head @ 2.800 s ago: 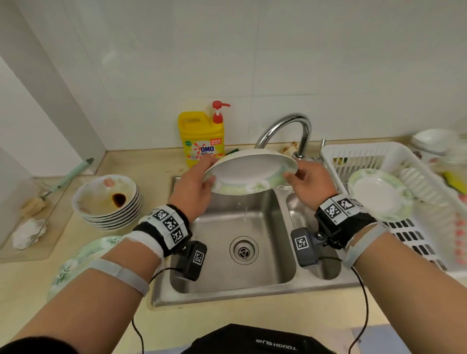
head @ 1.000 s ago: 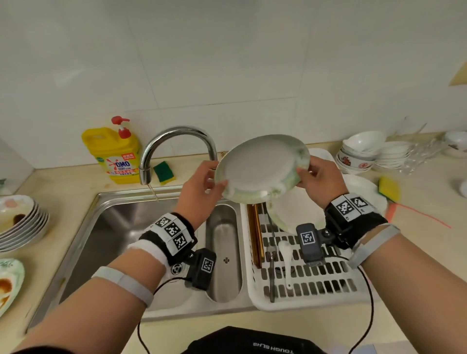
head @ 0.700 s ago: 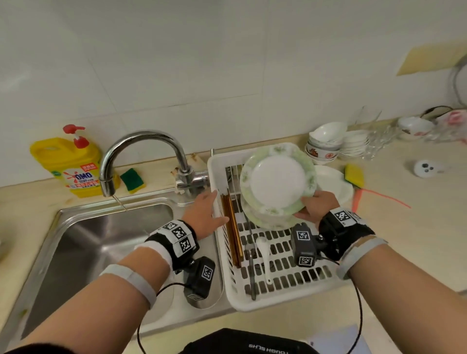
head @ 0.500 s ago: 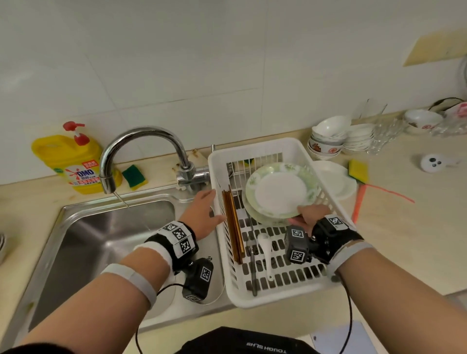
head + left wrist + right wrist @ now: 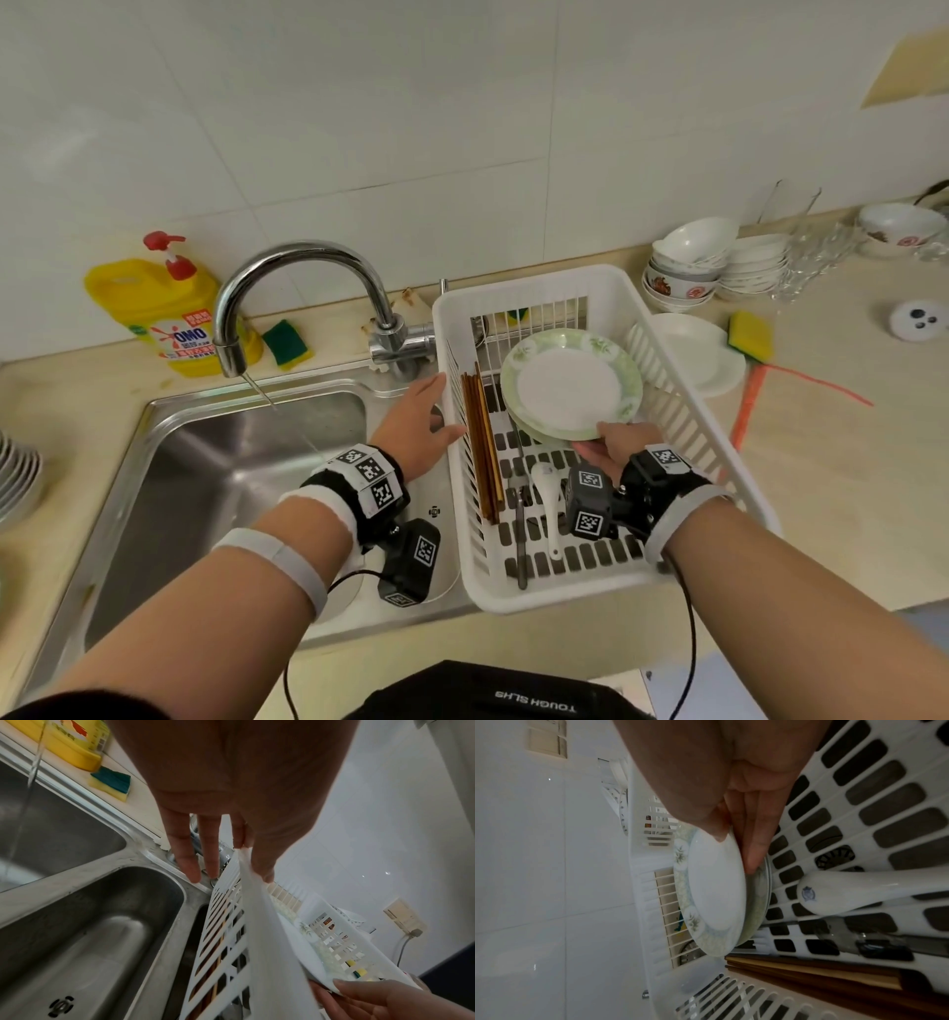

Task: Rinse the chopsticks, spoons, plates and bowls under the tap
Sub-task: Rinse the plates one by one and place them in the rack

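A green-rimmed white plate (image 5: 570, 385) leans on another plate (image 5: 759, 902) inside the white drying rack (image 5: 606, 293). My right hand (image 5: 598, 437) pinches its near rim, thumb on the face and fingers behind (image 5: 734, 852). My left hand (image 5: 441, 406) is open with straight fingers, its thumb resting on the rack's left rim (image 5: 270, 933). Brown chopsticks (image 5: 480, 447) and a white spoon (image 5: 547, 493) lie on the rack floor. Water runs from the tap (image 5: 303, 267) into the sink (image 5: 231, 488).
A yellow detergent bottle (image 5: 164, 308) and a sponge (image 5: 285, 344) stand behind the sink. Stacked plates (image 5: 15, 478) sit at the far left. Right of the rack are a white plate (image 5: 703, 360), stacked bowls (image 5: 688, 267), glasses and a yellow-headed brush (image 5: 750, 336).
Both hands carried the plate from the tap to the rack. My left hand let go and moved to the rack's rim. My right hand lowered the plate onto the other plate.
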### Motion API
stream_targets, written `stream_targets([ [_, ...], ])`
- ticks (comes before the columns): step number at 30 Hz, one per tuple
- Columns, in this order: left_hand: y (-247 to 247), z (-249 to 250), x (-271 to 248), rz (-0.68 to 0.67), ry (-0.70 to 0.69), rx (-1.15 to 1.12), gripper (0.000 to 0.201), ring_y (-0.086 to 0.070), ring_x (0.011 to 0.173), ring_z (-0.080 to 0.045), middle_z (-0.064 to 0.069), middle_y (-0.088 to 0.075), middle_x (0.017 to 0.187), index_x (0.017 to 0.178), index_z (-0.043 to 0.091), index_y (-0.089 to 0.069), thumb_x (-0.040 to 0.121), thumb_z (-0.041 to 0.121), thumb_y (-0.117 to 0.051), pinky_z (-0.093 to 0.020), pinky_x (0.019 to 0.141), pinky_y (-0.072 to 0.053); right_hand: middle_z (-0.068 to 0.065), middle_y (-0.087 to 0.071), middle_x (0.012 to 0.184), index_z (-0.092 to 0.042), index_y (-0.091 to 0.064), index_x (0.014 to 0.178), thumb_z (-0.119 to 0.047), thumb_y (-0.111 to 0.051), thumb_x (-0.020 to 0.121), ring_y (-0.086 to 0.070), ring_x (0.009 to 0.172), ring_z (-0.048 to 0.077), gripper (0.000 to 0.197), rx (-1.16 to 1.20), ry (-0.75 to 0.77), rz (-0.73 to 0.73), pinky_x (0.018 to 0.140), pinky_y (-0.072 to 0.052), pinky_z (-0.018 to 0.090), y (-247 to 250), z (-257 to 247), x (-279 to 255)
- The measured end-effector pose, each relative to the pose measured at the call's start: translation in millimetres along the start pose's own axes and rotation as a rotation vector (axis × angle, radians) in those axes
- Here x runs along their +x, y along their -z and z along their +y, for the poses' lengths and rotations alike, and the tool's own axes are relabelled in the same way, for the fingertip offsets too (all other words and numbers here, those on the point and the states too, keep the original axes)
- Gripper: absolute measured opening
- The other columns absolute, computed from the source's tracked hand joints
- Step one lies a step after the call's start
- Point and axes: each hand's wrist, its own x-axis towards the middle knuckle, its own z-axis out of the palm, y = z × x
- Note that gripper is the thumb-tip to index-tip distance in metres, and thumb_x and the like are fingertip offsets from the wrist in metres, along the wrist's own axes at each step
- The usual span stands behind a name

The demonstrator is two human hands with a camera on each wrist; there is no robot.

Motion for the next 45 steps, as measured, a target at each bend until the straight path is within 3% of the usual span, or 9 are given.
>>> stream_targets([
  [4, -1.6, -2.3, 0.7, -0.015, 0.009, -0.018, 0.079, -0.064, 0.102, -0.007, 0.003, -0.018, 0.168, 0.161, 0.022, -0.021, 0.097, 0.032, -0.066, -0.022, 0.098, -0.043, 0.024, -0.063, 0.117, 0.001, -0.045, 0.140, 0.006, -0.041, 0.101, -0.069, 0.089, 0.037, 0.040, -0.038, 0.063, -0.015, 0.066, -0.064, 0.043, 1.8, 1.8, -0.7],
  [8, -2.4, -4.3, 0.2, -0.014, 0.010, -0.023, 0.079, -0.062, 0.093, -0.003, 0.005, -0.017, 0.169, 0.162, 0.024, -0.019, 0.098, 0.034, -0.064, -0.028, 0.102, -0.046, 0.030, -0.070, 0.100, 0.002, -0.044, 0.140, 0.004, -0.039, 0.102, -0.076, 0.069, 0.031, 0.038, -0.095, 0.029, 0.028, 0.058, -0.063, 0.040, 4.4, 5.1, -1.5],
  [15, -5.4, -8.0, -3.9, -0.010, 0.011, -0.135, 0.077, -0.061, 0.091, 0.004, 0.007, -0.021, 0.167, 0.161, 0.026, -0.021, 0.098, 0.031, -0.065, -0.042, 0.110, -0.046, 0.021, -0.067, 0.088, 0.003, -0.041, 0.135, -0.006, -0.025, 0.110, -0.072, 0.104, 0.036, 0.031, -0.074, -0.017, -0.013, 0.086, -0.057, 0.042, 10.4, 3.2, -4.8],
  [18, -5.4, -9.5, -3.0, -0.012, -0.004, -0.137, 0.077, -0.060, 0.089, 0.005, 0.007, -0.021, 0.168, 0.161, 0.026, -0.021, 0.098, 0.031, -0.064, -0.040, 0.109, -0.047, 0.023, -0.066, 0.089, -0.003, -0.039, 0.118, -0.002, -0.039, 0.106, -0.071, 0.071, 0.028, 0.012, 0.007, -0.061, 0.100, 0.069, -0.063, 0.038, 1.0, 3.3, -5.5],
  [21, -3.8, -10.0, -3.4, -0.016, -0.020, -0.125, 0.076, -0.060, 0.090, 0.003, 0.005, -0.026, 0.166, 0.162, 0.026, -0.020, 0.099, 0.033, -0.063, -0.032, 0.104, -0.047, 0.017, -0.063, 0.097, -0.007, -0.033, 0.133, -0.021, -0.067, 0.088, -0.065, 0.068, 0.027, 0.058, -0.288, 0.049, 0.202, 0.060, -0.060, 0.038, -3.8, 4.0, -4.5],
  [23, 0.4, -13.3, -4.9, -0.024, -0.024, -0.108, 0.073, -0.062, 0.102, -0.005, 0.004, -0.036, 0.161, 0.161, 0.027, -0.024, 0.099, 0.035, -0.063, -0.031, 0.103, -0.046, 0.017, -0.059, 0.103, -0.008, -0.043, 0.123, -0.029, -0.068, 0.085, -0.061, 0.068, 0.028, 0.051, -0.459, 0.151, 0.211, 0.059, -0.058, 0.040, -14.2, -7.3, -23.0],
  [26, 16.8, -26.5, -14.1, 0.002, -0.055, -0.115, 0.056, -0.059, 0.120, -0.011, 0.005, -0.052, 0.147, 0.152, 0.028, -0.043, 0.099, 0.031, -0.063, -0.027, 0.105, -0.043, 0.015, -0.052, 0.091, -0.009, -0.048, 0.089, -0.019, -0.063, 0.098, -0.047, 0.060, 0.022, 0.020, -0.474, 0.241, 0.035, 0.050, -0.045, 0.033, -48.0, -31.7, -65.9],
  [34, 113.7, -135.5, -79.1, 0.216, 0.114, -0.106, 0.022, -0.061, 0.095, -0.007, 0.012, -0.064, 0.110, 0.118, 0.023, -0.069, 0.099, 0.018, -0.060, -0.019, 0.078, -0.046, -0.009, -0.067, 0.092, -0.023, -0.063, 0.100, -0.028, -0.059, 0.097, -0.064, 0.086, 0.008, 0.006, -1.164, 0.962, -0.502, 0.076, -0.049, 0.022, -200.0, -18.5, -169.6],
  [45, 183.7, -360.3, -256.3, 0.430, 0.660, 0.077, 0.038, -0.059, 0.115, -0.025, -0.003, -0.056, 0.128, 0.134, 0.022, -0.054, 0.096, 0.025, -0.058, -0.042, 0.097, -0.050, -0.007, -0.066, 0.100, -0.020, -0.067, 0.109, -0.026, -0.062, 0.096, -0.062, 0.094, 0.015, 0.016, -1.518, 0.885, -0.999, 0.088, -0.050, 0.029, -416.6, 163.9, -240.2],
])
